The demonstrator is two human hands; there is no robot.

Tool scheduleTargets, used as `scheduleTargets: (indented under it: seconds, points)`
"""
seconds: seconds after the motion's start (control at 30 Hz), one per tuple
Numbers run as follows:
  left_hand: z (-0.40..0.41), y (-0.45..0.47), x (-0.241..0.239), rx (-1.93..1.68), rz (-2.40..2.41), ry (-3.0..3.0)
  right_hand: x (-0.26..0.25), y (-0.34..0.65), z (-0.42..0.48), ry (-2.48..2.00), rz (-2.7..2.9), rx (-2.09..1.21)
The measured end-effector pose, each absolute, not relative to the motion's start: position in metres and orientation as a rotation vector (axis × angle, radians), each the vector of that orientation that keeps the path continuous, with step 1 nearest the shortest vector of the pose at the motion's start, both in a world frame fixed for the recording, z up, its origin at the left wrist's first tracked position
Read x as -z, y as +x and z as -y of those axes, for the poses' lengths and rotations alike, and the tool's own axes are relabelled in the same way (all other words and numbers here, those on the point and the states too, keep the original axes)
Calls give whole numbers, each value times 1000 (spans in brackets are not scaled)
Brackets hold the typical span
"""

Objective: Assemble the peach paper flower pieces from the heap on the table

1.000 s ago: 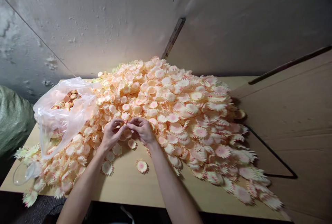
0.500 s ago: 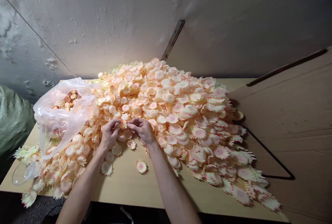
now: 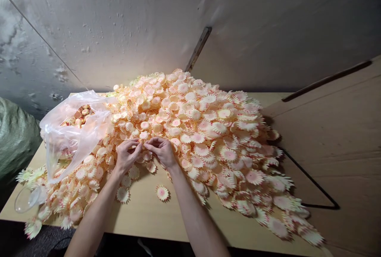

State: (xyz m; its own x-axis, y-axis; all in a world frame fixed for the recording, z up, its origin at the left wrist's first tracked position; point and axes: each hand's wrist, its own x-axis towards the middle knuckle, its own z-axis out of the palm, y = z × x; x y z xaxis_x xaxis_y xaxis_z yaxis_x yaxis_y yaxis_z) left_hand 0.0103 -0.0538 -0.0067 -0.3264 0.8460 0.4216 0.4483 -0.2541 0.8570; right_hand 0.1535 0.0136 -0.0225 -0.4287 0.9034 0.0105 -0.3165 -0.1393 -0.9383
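Note:
My left hand (image 3: 127, 154) and my right hand (image 3: 161, 152) meet fingertip to fingertip at the front edge of a big heap of artificial flower pieces (image 3: 196, 138). These are cream-coloured discs with fringed, pink-red tips. Both hands are closed in a pinch; whatever sits between the fingertips is too small and covered to make out. Just below my hands lie a flower piece (image 3: 151, 166) and a single loose flower piece (image 3: 162, 193) on the tabletop. More pieces lie under and beside my left wrist.
At the left, a clear plastic bag (image 3: 77, 138) holds small reddish-cream pieces. A clear round plastic container (image 3: 26, 198) lies near the left edge of the wooden table (image 3: 143, 217). Cardboard (image 3: 333, 146) stands at the right, and a green sack (image 3: 16, 142) at the far left.
My two hands have drawn closer, so their fingertips now nearly touch. The whole view has shifted slightly; the heap looks the same.

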Motion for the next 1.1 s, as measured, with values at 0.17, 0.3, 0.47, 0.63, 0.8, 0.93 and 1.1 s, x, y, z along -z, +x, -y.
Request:
scheduleTargets:
  seconds: [0.17, 0.3, 0.47, 0.63, 0.8, 0.93, 1.1]
  points:
    - [53, 8, 7, -1665, -1687, 1558, 17, 154, -10, -763, 1239, -1675]
    - [52, 8, 9, -1650, -1692, 1690, 13, 153, -8, -750, 1292, -1656]
    - [51, 7, 15, -1649, -1692, 1777, 18, 153, -10, -790, 1330, -1580]
    - [49, 7, 16, -1628, -1659, 1814, 22, 151, -11, -839, 1246, -1545]
    - [51, 7, 12, -1640, -1643, 1696, 28, 149, -16, -890, 1124, -1442]
    - [54, 9, 10, -1661, -1643, 1604, 29, 149, -18, -920, 1083, -1393]
    - [54, 10, 11, -1679, -1643, 1601, 26, 151, -17, -850, 1190, -1392]
